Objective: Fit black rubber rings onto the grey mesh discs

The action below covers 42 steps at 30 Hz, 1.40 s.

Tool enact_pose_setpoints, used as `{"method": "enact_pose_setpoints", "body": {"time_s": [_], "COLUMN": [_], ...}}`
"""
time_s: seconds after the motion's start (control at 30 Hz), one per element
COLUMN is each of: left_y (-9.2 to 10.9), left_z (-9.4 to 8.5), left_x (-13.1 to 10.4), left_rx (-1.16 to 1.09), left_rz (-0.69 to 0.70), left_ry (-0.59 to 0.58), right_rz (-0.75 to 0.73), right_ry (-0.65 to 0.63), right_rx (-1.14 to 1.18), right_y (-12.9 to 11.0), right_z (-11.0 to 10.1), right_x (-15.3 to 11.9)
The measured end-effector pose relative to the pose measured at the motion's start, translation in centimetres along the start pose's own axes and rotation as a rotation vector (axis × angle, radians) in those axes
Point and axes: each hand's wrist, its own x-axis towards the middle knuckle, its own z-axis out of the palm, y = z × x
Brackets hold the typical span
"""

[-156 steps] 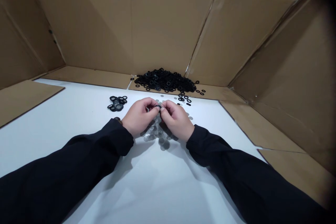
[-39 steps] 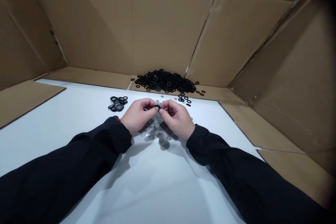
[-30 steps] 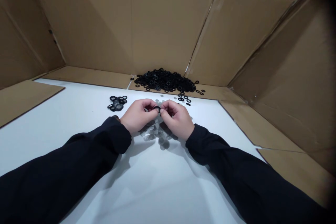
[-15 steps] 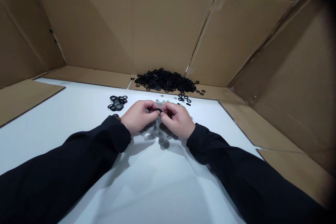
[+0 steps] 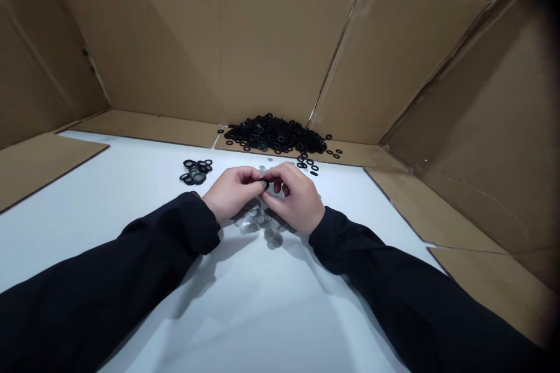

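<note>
A small black ring [image 5: 265, 183] is held between both hands over the middle of the table. My left hand [image 5: 234, 191] is closed, its thumb and forefinger pinching the ring from the left. From the right, the fingertips of my right hand [image 5: 297, 193] close on the same ring, the other fingers curled. Fingers partly cover the ring, and I cannot tell whether anything sits inside it. Below the hands lies a spread of thin grey translucent discs [image 5: 273, 238], partly hidden by them.
Left of my hands is a small cluster of black rings with grey discs in some of them [image 5: 195, 172]. At the back, a large heap of black rings [image 5: 275, 133] rests against the cardboard wall [image 5: 271, 41]. A few loose rings [image 5: 315, 168] lie just right of it. Cardboard strips [image 5: 402, 204] edge the white table [image 5: 262, 315].
The fingers of my right hand have shifted: its forefinger now reaches over the top of the ring and its thumb is lower. My left hand stays nearly in place, still pinching the ring.
</note>
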Motion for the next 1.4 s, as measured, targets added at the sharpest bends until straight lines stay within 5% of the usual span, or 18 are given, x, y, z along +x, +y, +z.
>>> {"method": "enact_pose_setpoints", "body": {"time_s": [0.27,0.57,0.8,1.4], "left_y": [0.24,0.04,0.52,0.31], "left_z": [-0.1,-0.4,-0.38,-0.2], "left_x": [0.09,0.21,0.01,0.08], "left_rx": [0.029,0.078,0.308,0.159], "left_rz": [-0.014,0.051,0.12,0.113], "left_ry": [-0.03,0.067,0.047,0.056], "right_rz": [-0.112,0.2,0.131,0.044], "right_ry": [-0.026,-0.041,-0.051,-0.024], "right_rx": [0.043,0.16,0.079,0.041], "right_y": [0.52,0.61,0.33,0.4], "right_z": [-0.2,0.43,0.06,0.02], "right_x": [-0.11,-0.35,-0.03,-0.25]}}
